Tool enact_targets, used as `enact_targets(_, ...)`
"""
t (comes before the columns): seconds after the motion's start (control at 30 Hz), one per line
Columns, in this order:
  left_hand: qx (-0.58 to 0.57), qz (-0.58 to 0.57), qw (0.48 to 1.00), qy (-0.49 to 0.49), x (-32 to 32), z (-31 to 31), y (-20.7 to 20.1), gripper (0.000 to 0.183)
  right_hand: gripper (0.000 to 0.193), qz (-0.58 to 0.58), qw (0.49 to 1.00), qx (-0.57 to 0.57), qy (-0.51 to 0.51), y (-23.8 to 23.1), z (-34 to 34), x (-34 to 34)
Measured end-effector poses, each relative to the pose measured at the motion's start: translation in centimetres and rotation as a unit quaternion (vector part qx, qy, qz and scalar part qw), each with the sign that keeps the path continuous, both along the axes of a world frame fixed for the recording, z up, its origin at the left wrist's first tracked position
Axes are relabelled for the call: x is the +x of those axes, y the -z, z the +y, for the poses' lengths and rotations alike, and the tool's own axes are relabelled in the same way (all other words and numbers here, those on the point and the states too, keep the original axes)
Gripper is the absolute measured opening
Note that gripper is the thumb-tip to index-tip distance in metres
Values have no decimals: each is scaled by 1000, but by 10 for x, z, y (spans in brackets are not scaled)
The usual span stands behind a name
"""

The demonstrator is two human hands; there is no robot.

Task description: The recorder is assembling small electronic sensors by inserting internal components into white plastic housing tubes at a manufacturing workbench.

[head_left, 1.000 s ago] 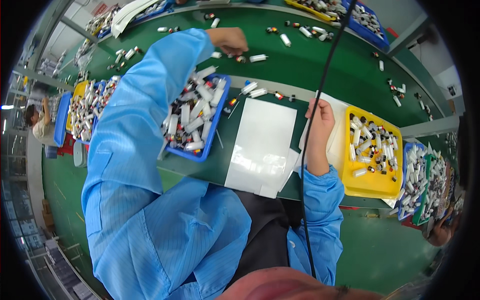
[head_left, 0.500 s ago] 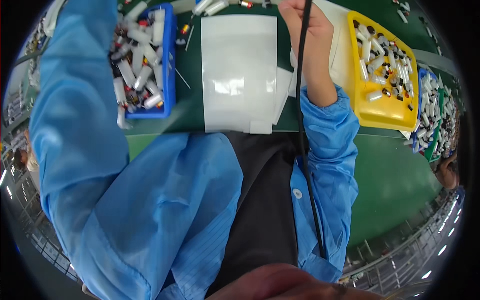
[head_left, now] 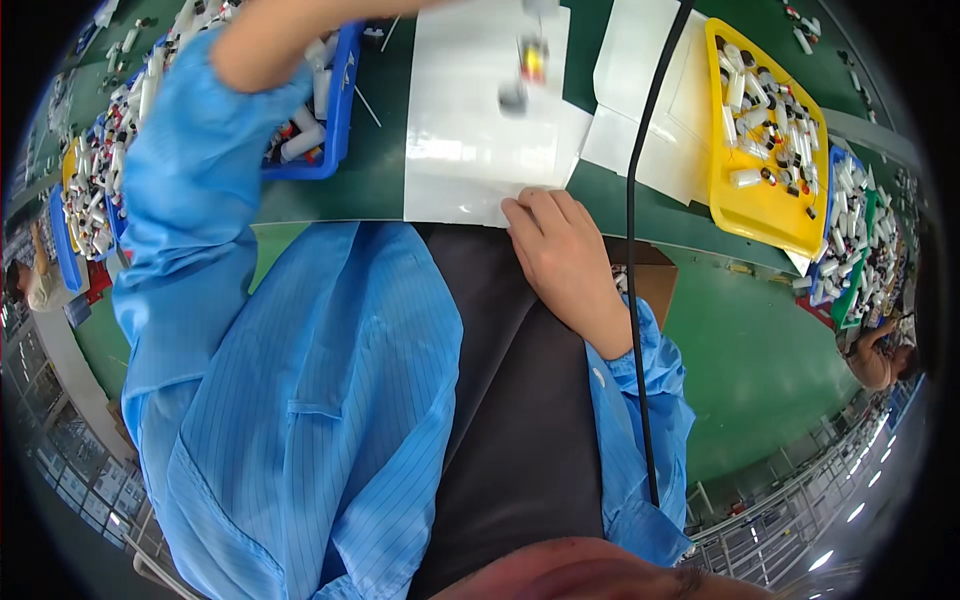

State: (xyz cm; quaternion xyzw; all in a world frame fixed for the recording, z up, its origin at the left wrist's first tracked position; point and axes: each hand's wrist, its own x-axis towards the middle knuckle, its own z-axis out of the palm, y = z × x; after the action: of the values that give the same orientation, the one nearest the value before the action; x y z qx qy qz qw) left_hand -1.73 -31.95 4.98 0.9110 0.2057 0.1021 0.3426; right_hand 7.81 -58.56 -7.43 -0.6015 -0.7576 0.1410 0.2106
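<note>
A glossy white sheet (head_left: pixel 470 150) lies near the table's front edge. My right hand (head_left: pixel 565 245) is at its near right corner, fingers bent and closed on that corner. From the left my left forearm (head_left: pixel 300 35) reaches across the top, over a blue bin (head_left: pixel 340 120) of small white bottle-shaped parts. The left hand itself is cut off by the upper edge. Over the sheet's far part are a small yellow-and-red piece (head_left: pixel 533 62) and a dark round piece (head_left: pixel 512 97), both smeared by motion. I cannot tell whether they touch the sheet.
A yellow tray (head_left: pixel 765 215) with white and dark small parts stands at the right, above more white sheets (head_left: pixel 645 150). A black cable (head_left: pixel 635 280) hangs in front of me on the right. More filled bins line both sides. A brown box (head_left: pixel 655 280) shows below the table edge.
My right hand has come down from the top of the view to the sheet's near corner. The left arm has swung rightward over the blue bin. The blurred pieces now show over the sheet.
</note>
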Motion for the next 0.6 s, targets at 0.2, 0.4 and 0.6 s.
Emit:
enact_targets(0.2,-80,149,983,73,27,-15,85,51,32,3,998,1,56,-6,-5,-11)
enact_targets(0.4,-80,78,993,24,25,-8,144,56,29,-36,997,37,50,7,-12,-12)
enact_targets(0.6,-94,68,993,22,25,-9,146,52,23,-9,998,12,54,11,-11,-11)
